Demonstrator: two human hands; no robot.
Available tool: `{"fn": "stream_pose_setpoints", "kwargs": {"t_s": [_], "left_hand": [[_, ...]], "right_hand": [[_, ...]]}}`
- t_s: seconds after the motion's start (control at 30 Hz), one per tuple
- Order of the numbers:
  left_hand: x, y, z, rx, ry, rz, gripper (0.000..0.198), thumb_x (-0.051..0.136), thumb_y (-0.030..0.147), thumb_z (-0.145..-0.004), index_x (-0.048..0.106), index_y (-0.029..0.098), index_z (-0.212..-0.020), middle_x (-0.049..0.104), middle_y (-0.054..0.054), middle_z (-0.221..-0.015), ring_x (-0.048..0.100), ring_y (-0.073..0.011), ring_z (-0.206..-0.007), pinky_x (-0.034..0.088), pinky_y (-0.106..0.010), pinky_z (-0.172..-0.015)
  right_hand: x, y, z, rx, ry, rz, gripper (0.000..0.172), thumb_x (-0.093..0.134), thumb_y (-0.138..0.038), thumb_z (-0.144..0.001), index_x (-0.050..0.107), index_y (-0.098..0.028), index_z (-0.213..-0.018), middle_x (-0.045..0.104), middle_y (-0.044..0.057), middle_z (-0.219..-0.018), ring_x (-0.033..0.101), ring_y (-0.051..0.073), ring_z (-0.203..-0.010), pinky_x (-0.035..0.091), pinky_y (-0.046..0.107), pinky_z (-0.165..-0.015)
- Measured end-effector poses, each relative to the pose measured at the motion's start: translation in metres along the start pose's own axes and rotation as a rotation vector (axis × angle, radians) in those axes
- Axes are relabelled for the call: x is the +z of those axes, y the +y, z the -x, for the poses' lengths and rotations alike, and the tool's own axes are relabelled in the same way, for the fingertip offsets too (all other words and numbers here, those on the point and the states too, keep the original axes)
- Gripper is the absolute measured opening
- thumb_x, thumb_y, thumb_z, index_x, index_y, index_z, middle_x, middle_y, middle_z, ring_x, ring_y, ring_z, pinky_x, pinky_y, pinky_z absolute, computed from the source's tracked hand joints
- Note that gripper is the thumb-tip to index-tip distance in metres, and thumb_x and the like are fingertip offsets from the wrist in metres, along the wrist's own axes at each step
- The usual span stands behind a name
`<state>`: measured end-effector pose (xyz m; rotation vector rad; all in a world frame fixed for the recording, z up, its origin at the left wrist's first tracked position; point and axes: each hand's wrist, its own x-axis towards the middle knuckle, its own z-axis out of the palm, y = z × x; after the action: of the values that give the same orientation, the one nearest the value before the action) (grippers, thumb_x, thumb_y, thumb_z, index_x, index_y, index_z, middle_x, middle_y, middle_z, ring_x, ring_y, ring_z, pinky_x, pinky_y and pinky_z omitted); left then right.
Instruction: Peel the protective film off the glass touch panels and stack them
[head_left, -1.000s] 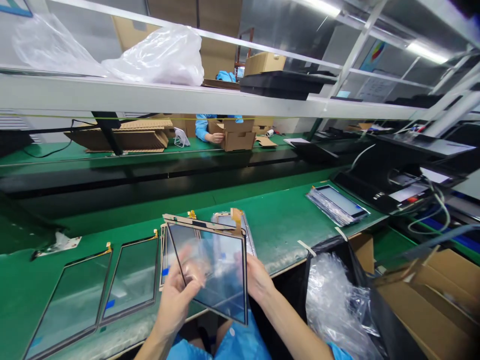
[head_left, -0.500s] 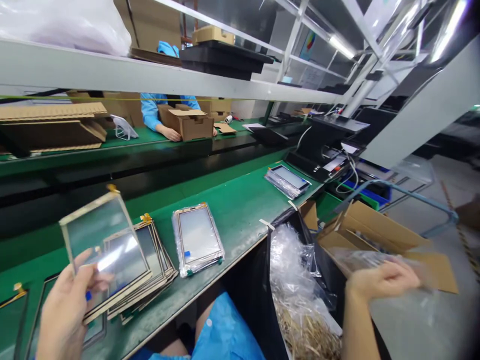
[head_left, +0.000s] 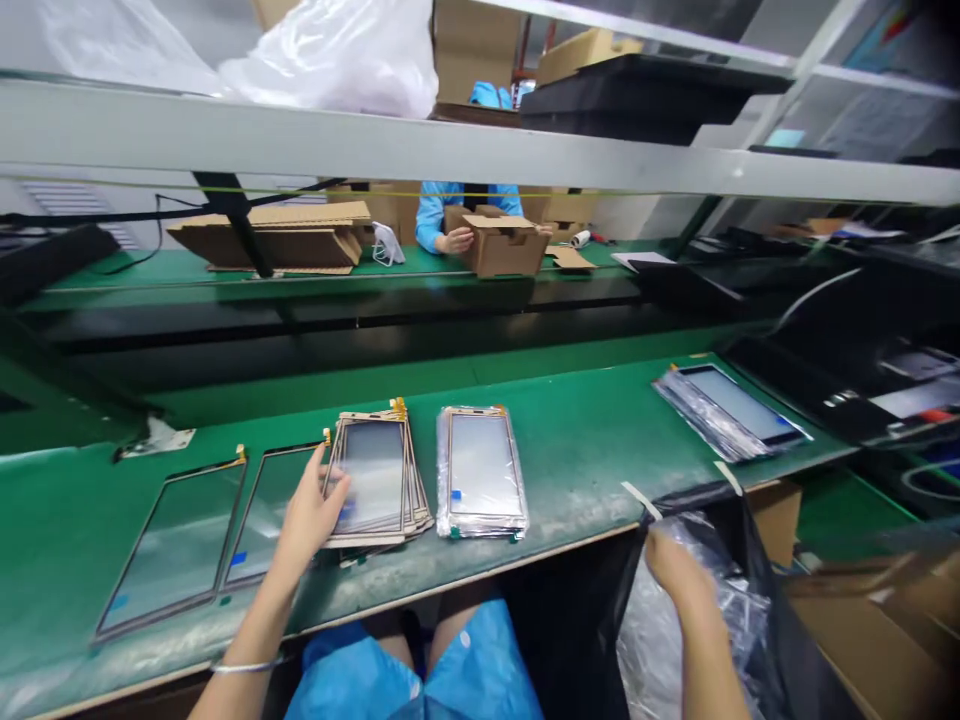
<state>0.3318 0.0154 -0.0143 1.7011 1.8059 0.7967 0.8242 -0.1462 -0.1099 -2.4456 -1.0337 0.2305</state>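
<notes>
My left hand [head_left: 311, 505] is at the left edge of a stack of framed glass touch panels [head_left: 375, 470], thumb over the top panel and fingers round its side. That panel lies roughly flat on the pile, with gold flex tails at the far end. Two single dark-framed panels, an outer one [head_left: 176, 545] and a nearer one [head_left: 274, 500], lie left of the stack. To its right sits a pile of plastic-wrapped panels [head_left: 484, 470]. My right hand [head_left: 671, 565] hangs over a black bag [head_left: 757, 500] holding crumpled clear plastic film [head_left: 660, 640]; its fingers are blurred and turned away.
Another wrapped panel stack [head_left: 731, 410] lies farther right on the green bench [head_left: 585, 430], near black equipment [head_left: 847, 340]. An open cardboard box [head_left: 877, 630] stands low at right. Across the bench a co-worker's hands hold a carton [head_left: 510, 245]. A white shelf beam [head_left: 375, 145] runs overhead.
My left hand has lowered the raised glass panel onto the stack. My right hand has moved left from the cardboard box to above the black bag; the clear film no longer shows in it. The view has turned left.
</notes>
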Motion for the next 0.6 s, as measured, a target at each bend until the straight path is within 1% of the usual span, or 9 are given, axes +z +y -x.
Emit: {"fn": "stream_pose_setpoints", "kwargs": {"t_s": [0.03,0.1,0.17,0.23,0.3,0.4,0.43,0.5,0.6], "left_hand": [[0.0,-0.003,0.0,0.051,0.039,-0.129,0.07,0.052,0.041,-0.08,0.034,0.013,-0.141,0.06,-0.01,-0.104,0.063,-0.0224,-0.081,0.052,-0.041,-0.079],[0.0,-0.002,0.0,0.144,0.107,-0.352,0.058,0.052,0.037,-0.082,0.045,0.013,-0.134,0.053,-0.017,-0.124,0.056,-0.0308,-0.108,0.046,-0.047,-0.092],[0.002,0.007,0.002,0.22,0.151,-0.508,0.051,0.05,0.03,-0.084,0.049,0.012,-0.131,0.043,-0.02,-0.139,0.044,-0.0363,-0.124,0.042,-0.051,-0.097],[0.01,0.024,0.006,0.309,0.149,-0.598,0.047,0.048,0.023,-0.086,0.049,0.011,-0.131,0.037,-0.02,-0.146,0.035,-0.0373,-0.132,0.038,-0.053,-0.1],[0.026,0.045,0.012,0.437,0.052,-0.606,0.043,0.045,0.018,-0.087,0.051,0.012,-0.13,0.038,-0.017,-0.148,0.03,-0.0334,-0.138,0.033,-0.052,-0.106],[0.058,0.075,0.025,0.555,-0.205,-0.53,0.038,0.045,0.024,-0.09,0.056,0.015,-0.125,0.041,-0.011,-0.148,0.027,-0.0299,-0.14,0.022,-0.053,-0.113],[0.068,0.082,0.03,0.553,-0.271,-0.5,0.039,0.046,0.028,-0.09,0.055,0.015,-0.126,0.041,-0.01,-0.148,0.026,-0.0298,-0.141,0.019,-0.054,-0.114],[0.082,0.092,0.037,0.519,-0.341,-0.451,0.045,0.046,0.033,-0.09,0.052,0.013,-0.13,0.041,-0.012,-0.147,0.024,-0.0301,-0.141,0.014,-0.055,-0.115],[0.092,0.096,0.041,0.473,-0.354,-0.42,0.053,0.045,0.032,-0.09,0.044,0.007,-0.136,0.042,-0.016,-0.146,0.025,-0.0308,-0.141,0.01,-0.055,-0.116]], "right_hand": [[-0.009,-0.008,0.002,0.016,-0.018,0.032,0.032,0.045,-0.042,-0.077,0.064,-0.018,-0.068,0.066,0.017,-0.068,0.064,0.031,-0.062,0.047,0.055,-0.071],[-0.018,-0.037,0.01,-0.02,-0.018,-0.066,0.037,0.041,-0.045,-0.08,0.066,-0.018,-0.086,0.068,0.021,-0.09,0.065,0.034,-0.08,0.047,0.052,-0.079],[-0.011,-0.078,0.02,-0.128,-0.084,-0.3,0.043,0.04,-0.052,-0.079,0.063,-0.018,-0.094,0.068,0.018,-0.102,0.064,0.031,-0.093,0.048,0.044,-0.084],[0.009,-0.121,0.026,-0.216,-0.213,-0.469,0.046,0.04,-0.056,-0.078,0.062,-0.018,-0.091,0.069,0.015,-0.097,0.064,0.027,-0.089,0.05,0.038,-0.081],[0.033,-0.158,0.025,-0.251,-0.271,-0.489,0.044,0.04,-0.058,-0.078,0.06,-0.02,-0.085,0.069,0.011,-0.089,0.064,0.023,-0.081,0.05,0.034,-0.076],[0.059,-0.189,0.01,-0.229,-0.264,-0.413,0.037,0.043,-0.057,-0.078,0.053,-0.022,-0.072,0.064,0.005,-0.073,0.059,0.02,-0.068,0.045,0.03,-0.065],[0.063,-0.195,0.003,-0.214,-0.261,-0.38,0.036,0.045,-0.056,-0.078,0.05,-0.023,-0.068,0.062,0.003,-0.067,0.056,0.019,-0.064,0.042,0.029,-0.06],[0.067,-0.199,-0.009,-0.195,-0.267,-0.324,0.035,0.048,-0.054,-0.077,0.046,-0.023,-0.06,0.056,0.0,-0.06,0.05,0.017,-0.057,0.036,0.027,-0.055],[0.068,-0.201,-0.021,-0.211,-0.3,-0.291,0.038,0.048,-0.051,-0.079,0.042,-0.022,-0.054,0.05,-0.001,-0.055,0.045,0.015,-0.054,0.031,0.025,-0.054]]}}
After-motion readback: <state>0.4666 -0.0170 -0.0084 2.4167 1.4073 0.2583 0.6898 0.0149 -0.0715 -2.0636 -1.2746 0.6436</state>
